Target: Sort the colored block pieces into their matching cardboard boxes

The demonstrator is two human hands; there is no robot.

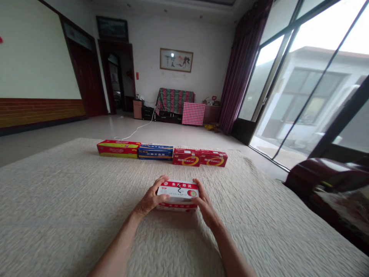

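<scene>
A small red-and-white box (179,193) with printed characters lies on the cream textured cloth (72,215) in front of me. My left hand (150,200) grips its left end, thumb on top. At the box's right end, my right hand (205,206) has its fingers curled against the side. Farther back a row of boxes stands along the cloth: a red-and-yellow box (118,149), a blue box (155,152), and two red boxes (186,157) (213,158).
The cloth covers a wide table or bed. A dark red chair (323,177) stands at the right. Tall glass doors (302,96) fill the right wall. Across the tiled floor are a covered cabinet (174,100) and a checked panel (193,113).
</scene>
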